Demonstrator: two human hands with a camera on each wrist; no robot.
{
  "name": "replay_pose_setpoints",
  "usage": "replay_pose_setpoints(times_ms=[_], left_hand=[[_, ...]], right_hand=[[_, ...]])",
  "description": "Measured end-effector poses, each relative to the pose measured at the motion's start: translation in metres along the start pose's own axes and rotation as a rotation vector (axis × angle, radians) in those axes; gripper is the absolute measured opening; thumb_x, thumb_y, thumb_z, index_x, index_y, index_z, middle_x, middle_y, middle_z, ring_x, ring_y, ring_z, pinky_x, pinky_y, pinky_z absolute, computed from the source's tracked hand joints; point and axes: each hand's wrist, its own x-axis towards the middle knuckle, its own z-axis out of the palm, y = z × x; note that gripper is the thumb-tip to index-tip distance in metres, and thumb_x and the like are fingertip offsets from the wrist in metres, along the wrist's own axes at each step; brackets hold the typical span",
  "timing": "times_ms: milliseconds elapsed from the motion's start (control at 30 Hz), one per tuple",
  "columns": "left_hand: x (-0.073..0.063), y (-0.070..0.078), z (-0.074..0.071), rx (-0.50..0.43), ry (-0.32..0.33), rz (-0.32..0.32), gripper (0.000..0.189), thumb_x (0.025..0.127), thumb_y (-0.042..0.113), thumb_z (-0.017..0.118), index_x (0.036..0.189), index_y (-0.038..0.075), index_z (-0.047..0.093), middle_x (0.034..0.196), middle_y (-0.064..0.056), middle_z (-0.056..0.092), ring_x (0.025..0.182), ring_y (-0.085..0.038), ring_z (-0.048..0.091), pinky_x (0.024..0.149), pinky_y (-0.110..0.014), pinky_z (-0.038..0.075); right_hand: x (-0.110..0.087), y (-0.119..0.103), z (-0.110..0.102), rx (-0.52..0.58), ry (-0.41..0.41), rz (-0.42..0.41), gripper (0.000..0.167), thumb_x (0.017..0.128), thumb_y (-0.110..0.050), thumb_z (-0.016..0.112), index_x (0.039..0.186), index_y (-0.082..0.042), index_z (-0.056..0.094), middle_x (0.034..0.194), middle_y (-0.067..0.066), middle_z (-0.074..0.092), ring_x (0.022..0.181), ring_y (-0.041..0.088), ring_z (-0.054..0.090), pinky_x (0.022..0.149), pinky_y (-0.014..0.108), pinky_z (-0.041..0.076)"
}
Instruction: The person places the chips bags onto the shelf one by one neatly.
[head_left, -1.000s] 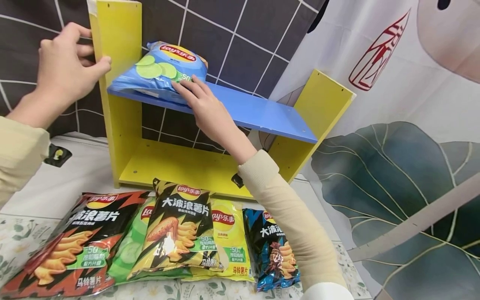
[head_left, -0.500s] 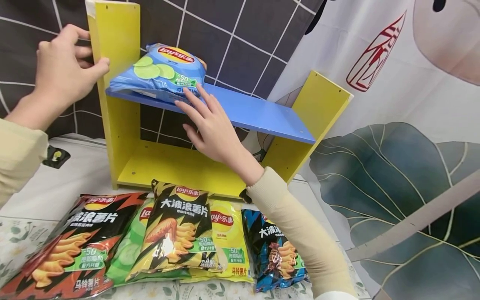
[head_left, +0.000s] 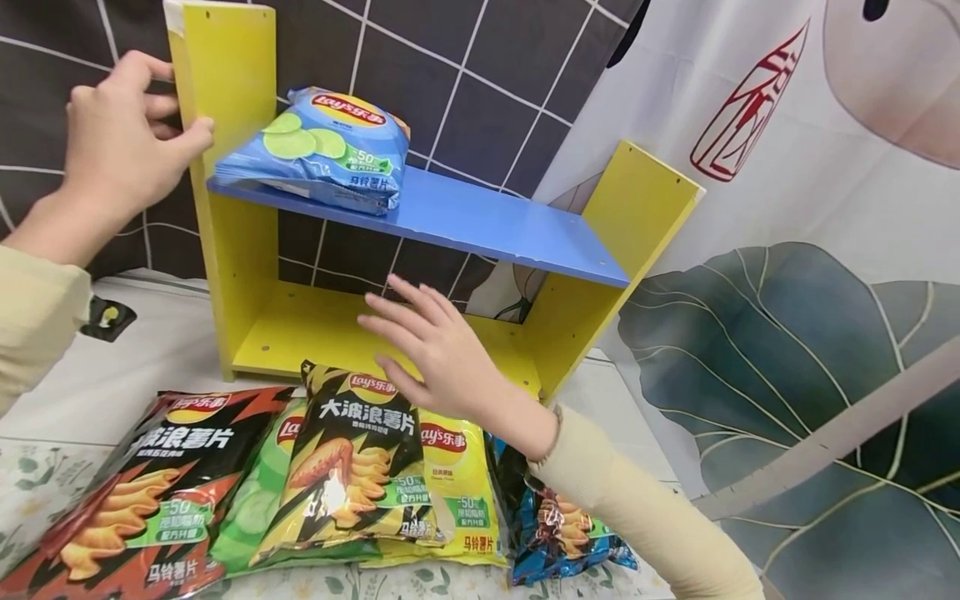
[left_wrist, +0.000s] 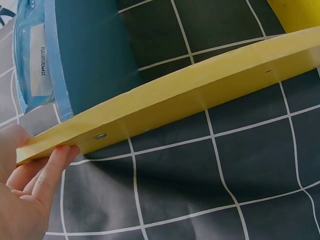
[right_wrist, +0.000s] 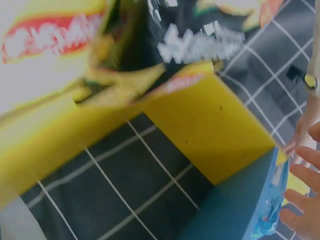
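Observation:
My left hand (head_left: 120, 142) grips the upper left side panel (head_left: 225, 92) of a yellow shelf, thumb at its front edge. In the left wrist view, the fingers (left_wrist: 52, 170) bend against the panel's outer face. A blue bag of lime potato chips (head_left: 322, 150) lies on the left end of the blue shelf board (head_left: 480, 217). My right hand (head_left: 442, 350) is apart from that bag, fingers spread and holding nothing. It hovers in front of the lower shelf, over the tops of a black-and-gold chip bag (head_left: 352, 458) and a yellow chip bag (head_left: 461, 467).
On the floral cloth (head_left: 45, 467) lie a red-and-black chip bag (head_left: 142, 492), a green one (head_left: 258, 492) partly covered, and a blue-and-black one (head_left: 562, 533) partly behind the right forearm. The yellow bottom shelf (head_left: 300, 325) stands behind them, before a dark gridded backdrop (head_left: 420, 50).
My right hand has let go of the blue chip bag and moved down, away from the upper board. The bag stays on the board. My left hand keeps its grip on the panel.

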Motion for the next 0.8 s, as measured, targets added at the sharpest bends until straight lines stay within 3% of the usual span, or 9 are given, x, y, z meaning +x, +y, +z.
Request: replay_pose_setpoints(times_ms=[100,200,233,333,400,500,533,633,800], left_hand=[[-0.001,0.000,0.000,0.012,-0.002,-0.006,0.053,0.092,0.032,0.053,0.140,0.011,0.043,0.129,-0.016,0.058,0.096,0.026,0.044,0.099,-0.015,0.041],[-0.001,0.001,0.000,0.015,-0.004,-0.005,0.053,0.092,0.030,0.052,0.140,0.009,0.042,0.130,-0.017,0.057,0.112,-0.007,0.060,0.101,-0.019,0.041],[-0.001,0.001,0.000,0.017,-0.004,-0.006,0.053,0.092,0.029,0.052,0.140,0.009,0.042,0.130,-0.017,0.057,0.113,-0.020,0.060,0.101,-0.020,0.041],[-0.001,0.003,0.001,0.015,-0.006,-0.005,0.053,0.092,0.028,0.052,0.140,0.008,0.041,0.130,-0.018,0.057,0.112,-0.037,0.057,0.102,-0.021,0.040],[-0.001,0.003,0.001,0.011,-0.006,-0.006,0.053,0.092,0.028,0.052,0.140,0.008,0.041,0.130,-0.018,0.057,0.112,-0.038,0.057,0.102,-0.022,0.040],[-0.001,0.002,0.001,0.006,-0.001,-0.001,0.053,0.092,0.029,0.052,0.140,0.008,0.042,0.130,-0.018,0.057,0.113,-0.013,0.061,0.102,-0.021,0.040],[-0.001,0.001,0.001,0.008,0.002,0.004,0.053,0.092,0.029,0.052,0.140,0.008,0.042,0.129,-0.018,0.057,0.112,-0.014,0.061,0.102,-0.020,0.040],[-0.001,0.000,0.000,0.010,0.012,0.020,0.053,0.092,0.031,0.052,0.140,0.009,0.042,0.128,-0.017,0.058,0.095,0.028,0.045,0.102,-0.016,0.039],[-0.002,0.000,0.000,0.008,0.003,0.014,0.053,0.092,0.031,0.052,0.140,0.010,0.042,0.129,-0.016,0.058,0.083,0.036,0.031,0.102,-0.016,0.039]], right_hand=[[-0.014,-0.012,0.002,0.050,-0.043,0.012,0.041,0.089,-0.028,0.061,0.127,-0.011,0.061,0.132,0.005,0.062,0.133,0.026,0.046,0.117,0.038,0.029],[-0.026,-0.023,0.004,0.098,-0.075,0.020,0.040,0.091,-0.031,0.058,0.127,-0.013,0.061,0.128,0.002,0.064,0.128,0.023,0.050,0.112,0.037,0.036],[-0.031,-0.027,0.004,0.111,-0.080,0.018,0.040,0.092,-0.033,0.056,0.127,-0.013,0.061,0.128,0.002,0.065,0.127,0.022,0.051,0.110,0.036,0.038],[-0.042,-0.036,0.005,0.139,-0.094,0.004,0.042,0.094,-0.037,0.052,0.128,-0.013,0.061,0.127,0.002,0.065,0.124,0.020,0.053,0.106,0.034,0.042],[-0.048,-0.042,0.004,0.156,-0.103,-0.001,0.043,0.095,-0.039,0.052,0.128,-0.013,0.061,0.126,0.002,0.065,0.123,0.020,0.054,0.104,0.033,0.044],[-0.056,-0.049,0.003,0.175,-0.132,0.000,0.046,0.095,-0.043,0.051,0.129,-0.013,0.060,0.127,0.001,0.065,0.123,0.020,0.054,0.106,0.032,0.043],[-0.058,-0.051,0.003,0.182,-0.146,0.002,0.047,0.094,-0.044,0.052,0.129,-0.014,0.060,0.127,0.001,0.065,0.123,0.020,0.055,0.105,0.031,0.044],[-0.066,-0.056,0.005,0.208,-0.179,0.008,0.053,0.089,-0.047,0.059,0.131,-0.015,0.058,0.132,0.001,0.062,0.124,0.020,0.054,0.106,0.031,0.043],[-0.077,-0.067,0.011,0.254,-0.202,0.016,0.068,0.080,-0.050,0.070,0.136,-0.014,0.053,0.140,0.005,0.055,0.128,0.022,0.053,0.108,0.032,0.042]])
